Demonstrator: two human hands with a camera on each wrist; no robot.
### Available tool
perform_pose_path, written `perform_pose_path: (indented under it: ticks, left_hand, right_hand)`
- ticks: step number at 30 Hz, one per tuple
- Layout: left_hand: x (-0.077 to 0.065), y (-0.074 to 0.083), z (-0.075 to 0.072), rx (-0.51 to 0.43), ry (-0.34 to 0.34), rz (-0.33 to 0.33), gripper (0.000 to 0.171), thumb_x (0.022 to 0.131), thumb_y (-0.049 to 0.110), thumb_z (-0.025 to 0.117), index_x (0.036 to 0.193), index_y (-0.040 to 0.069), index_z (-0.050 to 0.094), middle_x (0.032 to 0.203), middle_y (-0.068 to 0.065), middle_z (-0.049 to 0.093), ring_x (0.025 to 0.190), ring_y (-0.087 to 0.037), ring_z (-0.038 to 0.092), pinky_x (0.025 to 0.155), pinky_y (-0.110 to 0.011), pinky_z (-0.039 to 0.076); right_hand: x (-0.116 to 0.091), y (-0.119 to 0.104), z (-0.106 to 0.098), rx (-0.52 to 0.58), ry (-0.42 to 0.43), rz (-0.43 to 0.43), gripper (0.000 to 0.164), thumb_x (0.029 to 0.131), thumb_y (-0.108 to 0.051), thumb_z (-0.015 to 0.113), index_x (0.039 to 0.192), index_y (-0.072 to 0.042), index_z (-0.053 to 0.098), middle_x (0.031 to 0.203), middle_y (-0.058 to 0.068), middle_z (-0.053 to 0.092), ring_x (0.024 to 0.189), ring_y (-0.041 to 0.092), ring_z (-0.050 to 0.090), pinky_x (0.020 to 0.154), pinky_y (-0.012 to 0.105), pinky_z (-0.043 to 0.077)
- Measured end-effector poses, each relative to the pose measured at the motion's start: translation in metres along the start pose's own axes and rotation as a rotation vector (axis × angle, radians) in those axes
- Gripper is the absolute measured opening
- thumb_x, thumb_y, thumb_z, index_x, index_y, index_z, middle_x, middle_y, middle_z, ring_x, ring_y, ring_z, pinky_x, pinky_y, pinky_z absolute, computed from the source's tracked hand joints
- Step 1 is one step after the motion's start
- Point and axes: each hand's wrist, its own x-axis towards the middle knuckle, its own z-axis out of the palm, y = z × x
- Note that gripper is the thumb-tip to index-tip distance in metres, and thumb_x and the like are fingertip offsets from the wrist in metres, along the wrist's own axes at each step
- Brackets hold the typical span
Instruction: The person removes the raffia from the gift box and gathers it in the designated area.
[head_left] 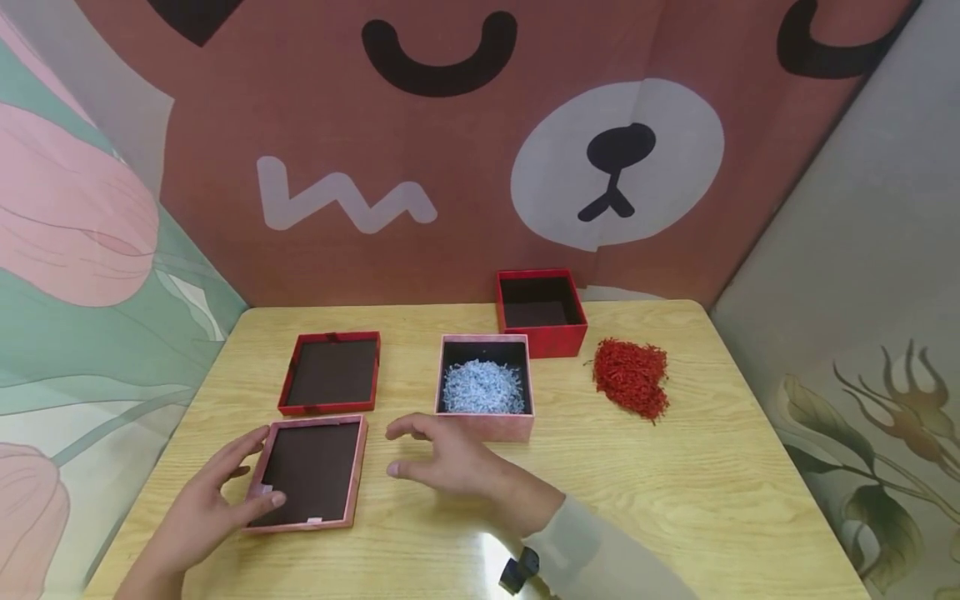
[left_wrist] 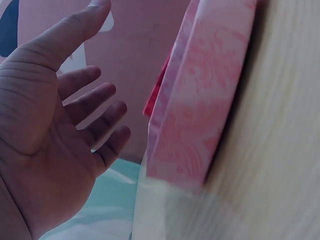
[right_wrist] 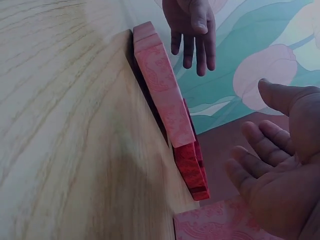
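Observation:
A pink box lid (head_left: 311, 471), dark inside, lies open side up at the front left of the table. Over its left edge is my left hand (head_left: 206, 508), fingers spread; in the left wrist view the palm (left_wrist: 45, 145) faces the pink lid wall (left_wrist: 200, 100) with a gap between. My right hand (head_left: 450, 458) hovers between that lid and a pink box (head_left: 495, 428), its fingers loosely bent and holding nothing. Light blue shredded paper (head_left: 482, 387) fills the lower part of the pink box. In the right wrist view the right hand's fingers (right_wrist: 250, 172) are apart from the lid.
Behind the pink lid lies a red lid (head_left: 333, 372), dark inside. A red box (head_left: 551, 340) stands at the back, just behind the pink box. To its right sits a heap of red shredded paper (head_left: 632, 377). A printed wall (head_left: 450, 275) borders the table's back edge.

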Motion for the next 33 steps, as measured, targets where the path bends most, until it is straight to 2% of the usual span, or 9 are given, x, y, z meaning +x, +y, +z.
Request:
perform_pose_path:
  ticks: [3, 9, 12, 16, 19, 23, 27, 30, 33]
  left_hand:
    - [0.007, 0.008, 0.002, -0.005, -0.015, -0.006, 0.091, 0.08, 0.022, 0.092, 0.158, 0.029, 0.045, 0.153, -0.008, 0.049, 0.128, 0.004, 0.044, 0.093, -0.008, 0.042]
    - [0.021, 0.02, 0.009, -0.065, -0.046, 0.027, 0.092, 0.08, 0.021, 0.092, 0.159, 0.028, 0.044, 0.158, -0.007, 0.044, 0.13, 0.01, 0.04, 0.099, -0.004, 0.037]
    - [0.03, 0.027, 0.015, -0.108, -0.066, 0.055, 0.092, 0.08, 0.019, 0.092, 0.158, 0.028, 0.044, 0.159, -0.004, 0.042, 0.137, 0.008, 0.035, 0.102, -0.002, 0.032]
    - [0.042, 0.037, 0.024, -0.103, -0.07, 0.083, 0.092, 0.079, 0.023, 0.093, 0.157, 0.031, 0.045, 0.159, 0.0, 0.044, 0.141, 0.003, 0.035, 0.102, -0.004, 0.032]
    - [0.051, 0.044, 0.031, -0.091, -0.069, 0.101, 0.092, 0.079, 0.025, 0.094, 0.157, 0.032, 0.045, 0.159, 0.002, 0.045, 0.141, -0.003, 0.039, 0.104, -0.014, 0.039]
    - [0.064, 0.052, 0.04, -0.123, -0.086, 0.131, 0.091, 0.081, 0.021, 0.092, 0.158, 0.032, 0.044, 0.159, 0.003, 0.043, 0.142, -0.012, 0.04, 0.106, -0.029, 0.045]
    - [0.074, 0.06, 0.048, -0.176, -0.096, 0.168, 0.089, 0.083, 0.018, 0.09, 0.158, 0.029, 0.044, 0.158, -0.001, 0.043, 0.136, -0.024, 0.049, 0.103, -0.034, 0.052]
    - [0.081, 0.067, 0.056, -0.214, -0.107, 0.172, 0.087, 0.084, 0.02, 0.089, 0.158, 0.027, 0.044, 0.158, -0.001, 0.044, 0.13, -0.028, 0.054, 0.1, -0.04, 0.057]
    - [0.088, 0.074, 0.065, -0.245, -0.13, 0.177, 0.085, 0.086, 0.021, 0.087, 0.159, 0.026, 0.043, 0.158, -0.002, 0.043, 0.131, -0.029, 0.052, 0.101, -0.047, 0.055]
  right_hand:
    - [-0.002, -0.001, -0.005, 0.052, 0.027, 0.005, 0.047, 0.093, -0.041, 0.079, 0.135, -0.027, 0.063, 0.13, -0.018, 0.064, 0.132, 0.026, 0.058, 0.112, 0.035, 0.047]
    - [-0.006, -0.004, -0.014, 0.059, 0.045, -0.042, 0.055, 0.093, -0.038, 0.079, 0.142, -0.021, 0.06, 0.136, -0.011, 0.063, 0.127, 0.013, 0.06, 0.11, 0.027, 0.047]
    - [-0.009, -0.006, -0.019, 0.086, 0.053, -0.061, 0.055, 0.094, -0.033, 0.079, 0.143, -0.019, 0.059, 0.139, -0.006, 0.064, 0.127, 0.011, 0.06, 0.11, 0.028, 0.047]
    - [-0.011, -0.008, -0.028, 0.135, 0.068, -0.057, 0.055, 0.093, -0.029, 0.081, 0.143, -0.019, 0.059, 0.14, -0.003, 0.064, 0.128, 0.009, 0.059, 0.111, 0.033, 0.048]
    - [-0.012, -0.01, -0.034, 0.171, 0.084, -0.045, 0.056, 0.093, -0.027, 0.082, 0.143, -0.02, 0.059, 0.139, -0.005, 0.064, 0.128, 0.009, 0.058, 0.111, 0.037, 0.049]
    - [-0.013, -0.01, -0.042, 0.174, 0.119, -0.04, 0.056, 0.092, -0.028, 0.082, 0.143, -0.019, 0.06, 0.137, -0.006, 0.065, 0.128, 0.014, 0.06, 0.109, 0.038, 0.05]
    - [-0.015, -0.01, -0.051, 0.166, 0.15, -0.037, 0.057, 0.092, -0.028, 0.082, 0.143, -0.019, 0.059, 0.136, -0.004, 0.065, 0.124, 0.021, 0.063, 0.104, 0.033, 0.054]
    - [-0.016, -0.009, -0.057, 0.194, 0.162, -0.025, 0.058, 0.092, -0.026, 0.082, 0.144, -0.019, 0.059, 0.135, -0.004, 0.065, 0.122, 0.027, 0.064, 0.1, 0.032, 0.056]
    - [-0.017, -0.005, -0.062, 0.203, 0.176, -0.016, 0.059, 0.091, -0.027, 0.083, 0.145, -0.019, 0.058, 0.136, 0.001, 0.065, 0.12, 0.033, 0.065, 0.099, 0.036, 0.057]
